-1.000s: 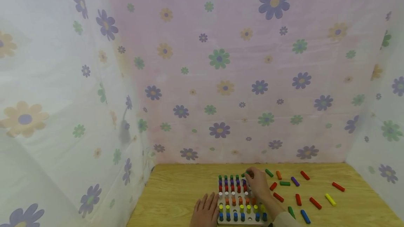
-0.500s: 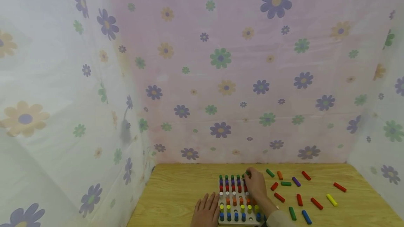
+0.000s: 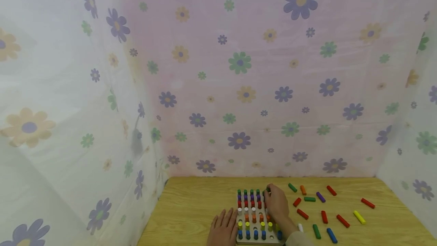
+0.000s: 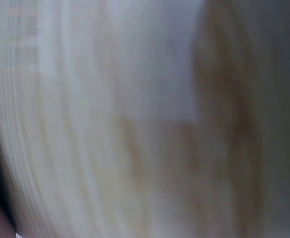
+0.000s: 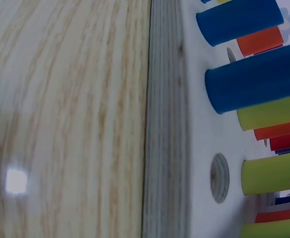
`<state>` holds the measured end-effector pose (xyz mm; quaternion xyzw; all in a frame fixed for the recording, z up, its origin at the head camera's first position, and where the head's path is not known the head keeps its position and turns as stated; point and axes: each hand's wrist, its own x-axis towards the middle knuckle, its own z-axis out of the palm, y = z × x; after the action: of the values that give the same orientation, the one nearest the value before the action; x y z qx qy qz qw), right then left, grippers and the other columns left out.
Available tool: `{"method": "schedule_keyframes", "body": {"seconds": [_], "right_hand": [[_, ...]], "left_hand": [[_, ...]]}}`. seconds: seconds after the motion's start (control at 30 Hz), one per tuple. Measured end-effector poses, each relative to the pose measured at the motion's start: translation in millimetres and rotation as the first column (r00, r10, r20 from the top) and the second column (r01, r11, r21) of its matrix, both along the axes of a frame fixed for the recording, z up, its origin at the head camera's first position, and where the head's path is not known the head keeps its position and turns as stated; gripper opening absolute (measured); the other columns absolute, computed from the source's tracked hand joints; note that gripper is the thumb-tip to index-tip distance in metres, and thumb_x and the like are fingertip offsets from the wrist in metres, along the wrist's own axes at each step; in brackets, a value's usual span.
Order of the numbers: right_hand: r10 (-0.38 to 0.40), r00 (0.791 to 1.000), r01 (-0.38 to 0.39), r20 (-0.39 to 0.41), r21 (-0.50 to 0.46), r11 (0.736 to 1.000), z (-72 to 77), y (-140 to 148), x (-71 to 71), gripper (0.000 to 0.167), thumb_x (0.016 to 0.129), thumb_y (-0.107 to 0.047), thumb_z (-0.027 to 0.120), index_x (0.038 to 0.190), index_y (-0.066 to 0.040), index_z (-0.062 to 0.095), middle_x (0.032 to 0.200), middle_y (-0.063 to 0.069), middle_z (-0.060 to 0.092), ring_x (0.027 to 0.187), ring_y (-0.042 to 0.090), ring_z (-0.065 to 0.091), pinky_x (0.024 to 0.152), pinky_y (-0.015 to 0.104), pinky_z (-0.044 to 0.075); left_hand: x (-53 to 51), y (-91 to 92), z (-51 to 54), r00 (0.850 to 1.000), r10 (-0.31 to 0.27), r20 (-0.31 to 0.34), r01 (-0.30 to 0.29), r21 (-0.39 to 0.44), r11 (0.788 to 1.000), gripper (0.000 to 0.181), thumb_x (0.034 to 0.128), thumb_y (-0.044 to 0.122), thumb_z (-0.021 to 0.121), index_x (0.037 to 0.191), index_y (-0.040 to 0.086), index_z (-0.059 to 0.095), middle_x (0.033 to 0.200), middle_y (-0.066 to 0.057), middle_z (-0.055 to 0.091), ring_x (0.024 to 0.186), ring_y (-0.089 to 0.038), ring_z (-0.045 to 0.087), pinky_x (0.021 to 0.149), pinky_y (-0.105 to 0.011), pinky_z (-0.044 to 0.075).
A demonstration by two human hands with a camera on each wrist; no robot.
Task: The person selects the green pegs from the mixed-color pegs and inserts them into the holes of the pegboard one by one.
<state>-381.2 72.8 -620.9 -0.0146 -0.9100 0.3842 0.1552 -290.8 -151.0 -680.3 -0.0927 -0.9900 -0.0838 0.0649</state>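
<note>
A white pegboard (image 3: pixel 259 242) stands on the table, with upright pegs in rows of green, purple, red, white, orange, yellow and blue. Beside its left edge my left hand (image 3: pixel 222 229) rests flat, fingers extended, fingertips by the board. My right hand (image 3: pixel 277 203) is over the board's far right corner, thumb and fingers pinching a green peg (image 3: pixel 268 189) at the green row; its lower end is hidden. In the right wrist view, a blue peg (image 5: pixel 256 78) and a yellow peg (image 5: pixel 273 174) stand near an empty hole (image 5: pixel 219 178). The left wrist view is blurred.
Loose pegs lie right of the board, among them a red peg (image 3: pixel 343 221), a yellow peg (image 3: pixel 359 217), a blue peg (image 3: pixel 331 235) and a white peg (image 3: pixel 300 227). Flowered sheets (image 3: pixel 259 75) enclose the wooden table (image 3: pixel 191 200) behind and at both sides.
My right hand has shifted slightly down toward the board's corner, still pinching the green peg. The white loose peg has come into view beside the forearm. My left hand stays by the board.
</note>
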Motion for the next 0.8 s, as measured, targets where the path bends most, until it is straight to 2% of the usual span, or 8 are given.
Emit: {"method": "schedule_keyframes", "body": {"seconds": [0.27,0.57,0.8], "right_hand": [[0.0,1.0,0.0,0.006,0.004,1.0,0.6,-0.3,-0.1,0.023,0.099,-0.011,0.067,0.117,0.002,0.07,0.103,0.014,0.074,0.084,0.024,0.07,0.07,0.045,0.062],[0.019,1.0,-0.019,-0.022,0.014,1.0,-0.1,0.7,1.1,0.027,0.1,-0.009,0.065,0.122,0.005,0.069,0.112,0.021,0.072,0.093,0.033,0.071,0.078,0.051,0.062],[0.014,1.0,-0.014,0.007,0.04,0.999,-0.2,0.9,-1.5,0.026,0.099,-0.007,0.065,0.12,0.006,0.071,0.111,0.021,0.072,0.096,0.034,0.071,0.081,0.052,0.061]], "left_hand": [[-1.5,0.7,0.3,0.999,0.013,0.045,-0.013,-0.005,1.0,0.069,0.107,0.063,0.007,0.155,0.034,0.046,0.155,0.008,0.049,0.145,-0.026,0.043,0.118,-0.053,0.036],[-2.3,0.0,-1.4,0.999,0.011,0.034,-0.011,-0.009,1.0,0.073,0.1052,0.064,0.002,0.156,0.035,0.046,0.155,0.009,0.049,0.144,-0.025,0.044,0.117,-0.053,0.036],[-1.7,-0.2,-2.2,1.0,0.008,0.015,-0.008,-0.022,1.0,0.069,0.1068,0.062,0.005,0.156,0.035,0.045,0.156,0.009,0.048,0.144,-0.025,0.044,0.117,-0.052,0.037]]}}
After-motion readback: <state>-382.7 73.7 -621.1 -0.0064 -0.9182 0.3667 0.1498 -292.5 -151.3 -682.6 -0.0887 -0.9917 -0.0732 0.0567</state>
